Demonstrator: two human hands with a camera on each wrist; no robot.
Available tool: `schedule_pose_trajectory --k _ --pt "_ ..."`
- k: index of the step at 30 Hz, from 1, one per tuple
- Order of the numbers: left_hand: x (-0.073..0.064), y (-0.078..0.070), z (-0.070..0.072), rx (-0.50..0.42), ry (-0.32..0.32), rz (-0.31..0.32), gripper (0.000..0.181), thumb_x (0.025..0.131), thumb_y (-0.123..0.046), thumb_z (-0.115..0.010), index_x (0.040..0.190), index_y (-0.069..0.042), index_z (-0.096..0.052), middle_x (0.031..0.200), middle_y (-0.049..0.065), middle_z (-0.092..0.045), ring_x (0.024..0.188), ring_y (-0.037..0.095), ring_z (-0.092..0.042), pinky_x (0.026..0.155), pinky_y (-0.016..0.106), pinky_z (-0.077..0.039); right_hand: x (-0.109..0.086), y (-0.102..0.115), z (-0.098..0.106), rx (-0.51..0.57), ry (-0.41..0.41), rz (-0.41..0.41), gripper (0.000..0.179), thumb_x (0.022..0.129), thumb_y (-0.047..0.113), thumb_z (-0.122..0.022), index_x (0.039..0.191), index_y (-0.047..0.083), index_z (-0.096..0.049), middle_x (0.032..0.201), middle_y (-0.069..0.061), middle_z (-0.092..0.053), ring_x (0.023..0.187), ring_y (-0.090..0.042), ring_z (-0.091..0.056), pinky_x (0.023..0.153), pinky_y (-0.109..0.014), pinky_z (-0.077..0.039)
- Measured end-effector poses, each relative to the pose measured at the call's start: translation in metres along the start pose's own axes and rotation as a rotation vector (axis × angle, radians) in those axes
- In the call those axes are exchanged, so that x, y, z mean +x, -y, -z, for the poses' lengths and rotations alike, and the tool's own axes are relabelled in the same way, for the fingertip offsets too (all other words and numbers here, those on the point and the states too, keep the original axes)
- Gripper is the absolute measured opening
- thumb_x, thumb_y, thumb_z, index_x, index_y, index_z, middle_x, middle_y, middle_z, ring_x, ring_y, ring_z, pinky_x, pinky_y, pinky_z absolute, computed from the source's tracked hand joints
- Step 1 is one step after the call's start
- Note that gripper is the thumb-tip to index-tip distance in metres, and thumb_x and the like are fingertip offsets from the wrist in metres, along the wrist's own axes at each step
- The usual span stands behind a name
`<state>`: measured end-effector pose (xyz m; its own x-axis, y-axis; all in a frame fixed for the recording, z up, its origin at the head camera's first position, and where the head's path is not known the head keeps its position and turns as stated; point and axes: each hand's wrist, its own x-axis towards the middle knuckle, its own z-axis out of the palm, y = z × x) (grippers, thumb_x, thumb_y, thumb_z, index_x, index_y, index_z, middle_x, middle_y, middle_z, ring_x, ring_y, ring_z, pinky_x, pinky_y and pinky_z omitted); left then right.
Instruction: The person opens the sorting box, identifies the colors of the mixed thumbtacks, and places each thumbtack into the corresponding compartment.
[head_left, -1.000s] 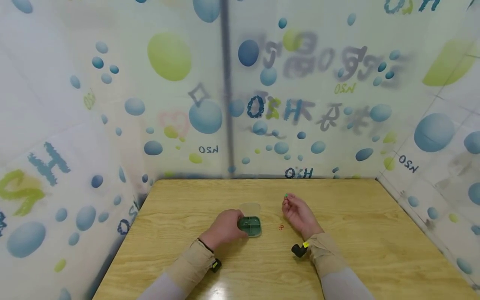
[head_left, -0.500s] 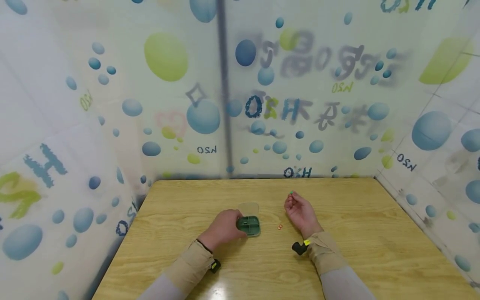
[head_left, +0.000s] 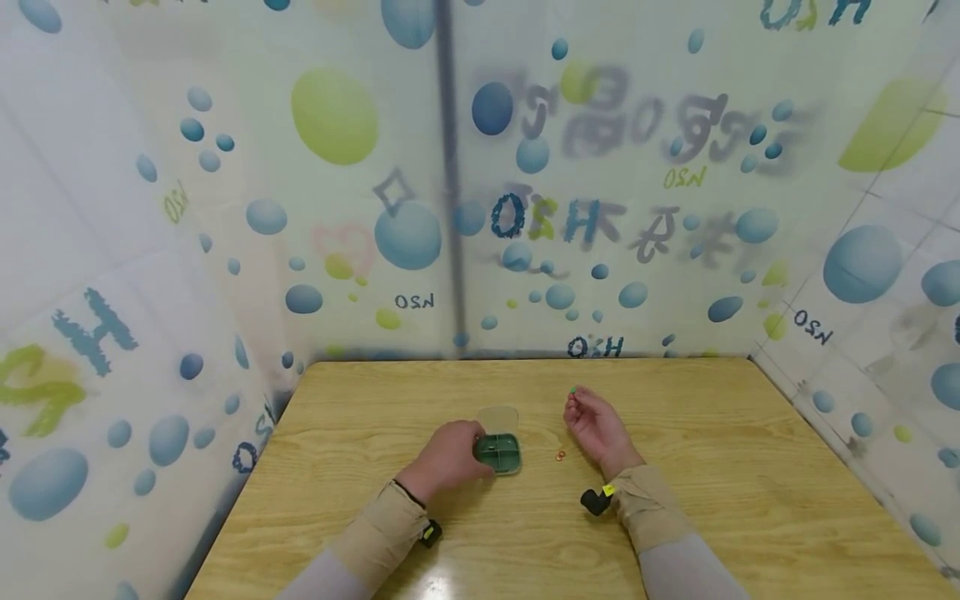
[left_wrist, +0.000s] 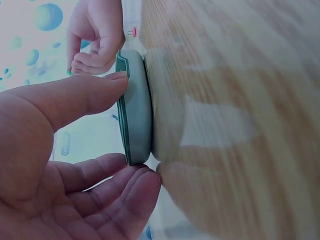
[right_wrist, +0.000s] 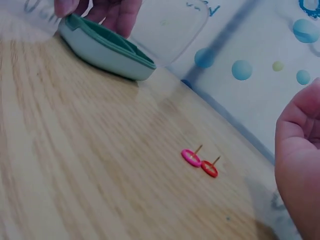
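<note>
A small green divided case (head_left: 498, 454) with compartments sits on the table, its clear lid (head_left: 498, 419) swung open at the back. My left hand (head_left: 446, 457) grips its left side, thumb on the near rim and fingers opposite in the left wrist view, where the case (left_wrist: 137, 107) shows its pale outer wall. To the right, palm turned up, my right hand (head_left: 600, 429) pinches a tiny green object (head_left: 573, 390) at its fingertips; only its green part shows. Between the hands lie a pink thumbtack (right_wrist: 191, 157) and a red thumbtack (right_wrist: 210, 169), points up.
The wooden table (head_left: 375, 400) reaches back to a wall covering (head_left: 360, 208) printed with blue and green bubbles. Black wrist cameras, one of them at the right wrist (head_left: 596, 501), are strapped on over tan wraps.
My right hand shifted slightly right, then came back left to about where it was, still pinching the green object. The left hand and the case stay in place.
</note>
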<state>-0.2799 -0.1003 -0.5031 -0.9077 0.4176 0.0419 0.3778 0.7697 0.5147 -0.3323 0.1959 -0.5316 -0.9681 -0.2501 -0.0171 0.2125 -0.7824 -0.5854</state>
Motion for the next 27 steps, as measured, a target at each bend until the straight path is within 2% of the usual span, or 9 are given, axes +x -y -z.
schedule_pose_trajectory --k 3,6,10,14,21,24,27 --pt "-0.001 0.0 0.0 0.0 -0.001 -0.003 0.048 0.079 -0.026 -0.094 0.115 -0.002 -0.073 0.101 0.007 -0.073 0.086 0.018 -0.064 0.078 0.039 -0.055 0.0 -0.002 -0.002 -0.084 -0.012 0.005 0.04 0.115 0.001 -0.032 0.096 0.01 -0.066 0.09 -0.001 -0.067 0.082 -0.008 -0.064 0.074 -0.017 -0.053" --pt "0.0 0.001 0.0 0.0 -0.003 -0.005 0.048 0.078 -0.025 -0.094 0.115 -0.002 -0.073 0.101 0.008 -0.073 0.085 0.018 -0.064 0.078 0.039 -0.055 0.001 -0.004 -0.004 -0.147 -0.063 0.008 0.037 0.114 0.001 -0.036 0.096 0.01 -0.067 0.089 -0.001 -0.067 0.08 -0.008 -0.064 0.072 -0.017 -0.054" --pt "-0.001 0.0 0.0 -0.002 -0.003 -0.005 0.049 0.078 -0.026 -0.094 0.115 -0.002 -0.073 0.101 0.008 -0.073 0.085 0.018 -0.064 0.078 0.038 -0.055 0.004 -0.006 -0.006 -0.297 -0.1 0.013 0.037 0.112 -0.002 -0.044 0.094 0.012 -0.073 0.088 0.0 -0.069 0.079 -0.007 -0.066 0.071 -0.016 -0.056" --pt "-0.001 0.0 0.0 -0.007 0.002 0.0 0.048 0.079 -0.026 -0.094 0.115 -0.002 -0.073 0.101 0.007 -0.073 0.086 0.017 -0.064 0.078 0.039 -0.055 0.003 -0.01 -0.011 -0.437 -0.075 0.024 0.037 0.109 -0.003 -0.049 0.093 0.015 -0.076 0.087 0.002 -0.071 0.078 -0.005 -0.067 0.072 -0.016 -0.057" --pt "-0.002 -0.001 0.001 -0.014 -0.004 -0.01 0.047 0.079 -0.025 -0.094 0.114 -0.002 -0.073 0.1 0.008 -0.073 0.085 0.017 -0.063 0.077 0.038 -0.055 -0.001 -0.014 -0.02 -0.555 0.019 0.051 0.034 0.108 -0.004 -0.052 0.096 0.014 -0.077 0.087 0.003 -0.073 0.077 -0.004 -0.069 0.072 -0.018 -0.059" --pt "-0.003 -0.001 0.002 -0.016 -0.005 -0.012 0.047 0.079 -0.024 -0.094 0.114 -0.002 -0.073 0.101 0.008 -0.072 0.084 0.018 -0.063 0.076 0.038 -0.055 -0.002 -0.015 -0.024 -0.645 0.049 0.049 0.031 0.108 -0.003 -0.054 0.096 0.015 -0.077 0.087 0.004 -0.072 0.077 -0.005 -0.068 0.072 -0.019 -0.059" --pt "-0.003 -0.001 0.002 -0.014 -0.007 -0.013 0.048 0.079 -0.024 -0.094 0.115 -0.001 -0.073 0.101 0.009 -0.072 0.084 0.018 -0.063 0.076 0.038 -0.055 -0.002 -0.017 -0.03 -0.778 0.036 0.042 0.019 0.106 0.0 -0.059 0.101 0.006 -0.076 0.088 0.003 -0.07 0.079 -0.006 -0.068 0.074 -0.021 -0.06"
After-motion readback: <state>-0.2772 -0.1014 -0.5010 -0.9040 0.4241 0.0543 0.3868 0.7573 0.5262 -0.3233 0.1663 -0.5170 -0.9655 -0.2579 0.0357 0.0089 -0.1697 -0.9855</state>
